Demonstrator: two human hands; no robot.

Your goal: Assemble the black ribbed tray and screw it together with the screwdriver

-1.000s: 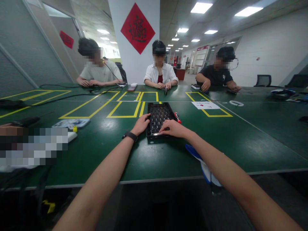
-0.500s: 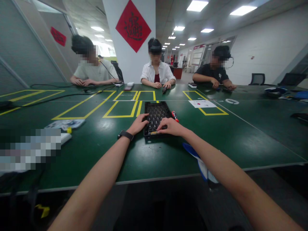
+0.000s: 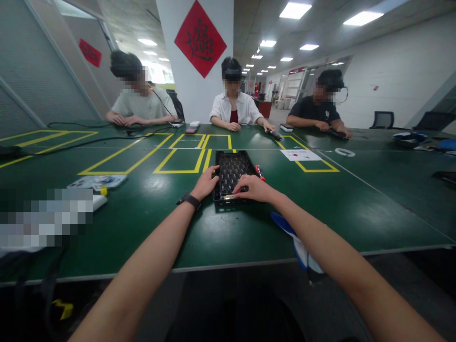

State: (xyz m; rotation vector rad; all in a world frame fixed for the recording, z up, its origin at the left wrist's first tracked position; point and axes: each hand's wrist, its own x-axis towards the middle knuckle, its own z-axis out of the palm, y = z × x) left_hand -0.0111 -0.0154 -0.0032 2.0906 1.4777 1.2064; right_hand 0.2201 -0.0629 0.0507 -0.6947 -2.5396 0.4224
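A shallow black tray (image 3: 235,172) with a patterned bottom lies on the green table in front of me. My left hand (image 3: 206,183) grips its left rim, thumb and fingers closed on the edge. Over the tray's near right part, the fingers of my right hand (image 3: 253,188) are pinched together. Whatever they hold is too small and too covered to make out. A small tan strip (image 3: 228,197) shows at the near end of the tray, just left of those fingertips. Beside the tray's right wall lies a red-and-black object (image 3: 260,172), partly hidden behind my right hand.
Blue-and-white items (image 3: 285,225) lie under my right forearm. A printed sheet (image 3: 301,155) and a white ring (image 3: 345,152) are farther right. Yellow tape (image 3: 174,171) marks the green table (image 3: 156,199). Three people sit opposite; one holds a dark tool (image 3: 275,135).
The view has shifted slightly. My hands stay almost in place at the tray. Across the table, the middle person's hand has moved the dark tool to the right.
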